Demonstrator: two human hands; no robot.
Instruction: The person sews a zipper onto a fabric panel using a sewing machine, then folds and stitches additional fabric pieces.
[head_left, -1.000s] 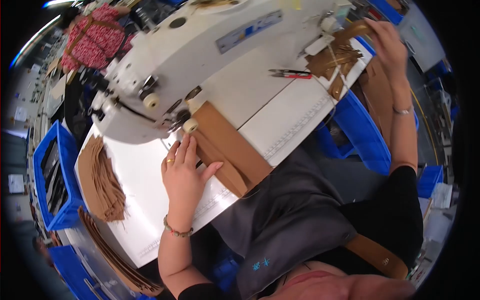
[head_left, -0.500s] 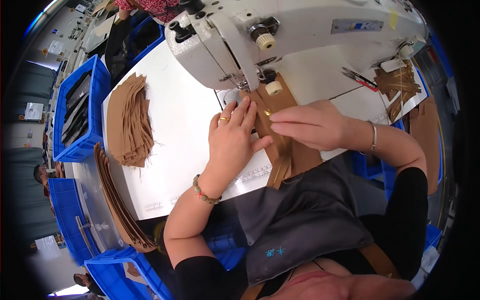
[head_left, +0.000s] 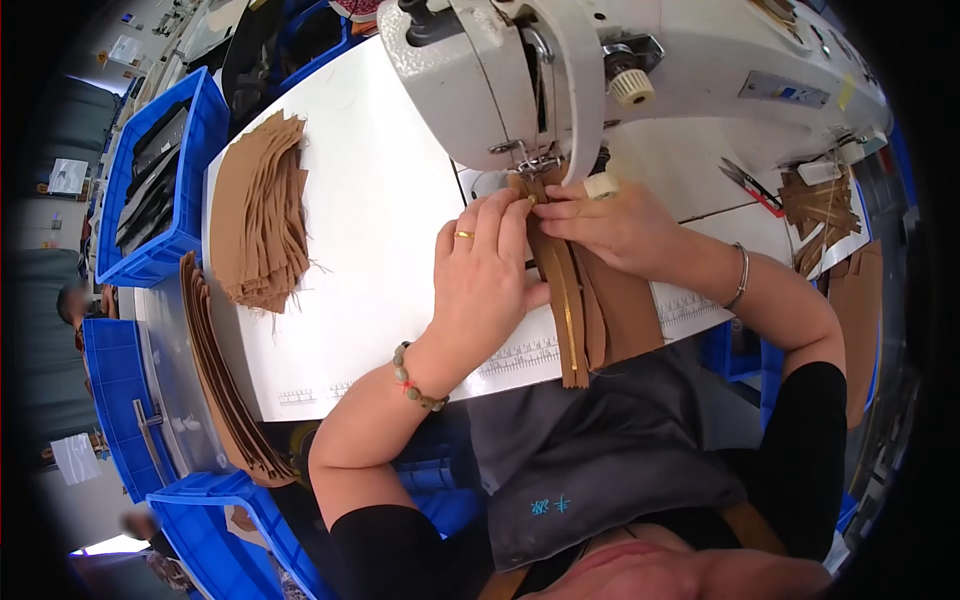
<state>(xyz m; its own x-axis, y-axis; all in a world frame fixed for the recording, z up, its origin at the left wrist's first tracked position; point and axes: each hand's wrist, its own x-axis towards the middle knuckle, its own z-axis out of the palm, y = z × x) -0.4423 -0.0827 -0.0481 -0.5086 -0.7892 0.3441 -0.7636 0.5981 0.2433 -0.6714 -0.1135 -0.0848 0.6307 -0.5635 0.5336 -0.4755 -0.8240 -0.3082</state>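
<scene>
A brown zipper (head_left: pixel 570 330) with gold teeth runs from under the presser foot of the white sewing machine (head_left: pixel 480 85) to the table's near edge. Brown fabric (head_left: pixel 632 315) lies beneath it and to its right. My left hand (head_left: pixel 483 262) rests flat along the zipper's left side, fingertips just in front of the needle area and thumb stretched out. From the right, my right hand (head_left: pixel 622 232) pinches the zipper close to the presser foot, its fingertips nearly meeting my left ones. Both sets of fingertips partly cover the zipper there.
A fanned stack of brown fabric pieces (head_left: pixel 258 215) lies left on the white table (head_left: pixel 380 190). Beyond it stands a blue bin (head_left: pixel 195 185) of dark pieces. Red-and-black thread snips (head_left: pixel 752 187) and brown scraps (head_left: pixel 820 205) lie at the right. Long brown strips (head_left: pixel 215 370) hang at the left.
My right hand has moved forward along the zipper to the presser foot, beside my left fingertips. The zipper's near end now lies straighter, its gold teeth showing. The camera view has shifted.
</scene>
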